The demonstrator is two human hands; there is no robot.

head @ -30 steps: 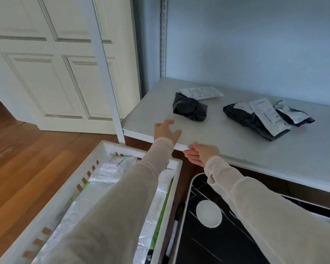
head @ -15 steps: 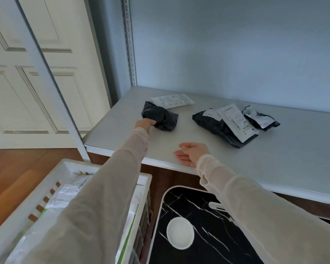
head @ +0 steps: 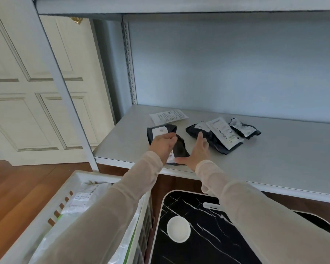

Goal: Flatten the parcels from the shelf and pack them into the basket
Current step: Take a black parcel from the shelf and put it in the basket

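Dragged forward since the earlier frame, the black parcel [head: 180,147] lay near the front edge of the shelf [head: 274,162]. The left hand [head: 163,144] gripped it, fingers curled over its top. The right hand [head: 199,153] hovered just beside it, fingers spread, holding nothing.

The shelf board [head: 274,159] looks smooth, matt and pale grey. Its slotted upright [head: 130,63], at eleven o'clock, is painted metal. The black parcel [head: 179,147] is thin, crinkled plastic film with a faint sheen and a white paper label [head: 159,131]. The parcels [head: 220,147] at two o'clock of it look the same. The basket [head: 84,177] is white matt plastic and holds glossy film bags [head: 78,202]. The floor [head: 17,187] is varnished wood. The marble-patterned panel [head: 208,235] is glossy black. The sleeves [head: 122,206] are thin, sheer cloth.
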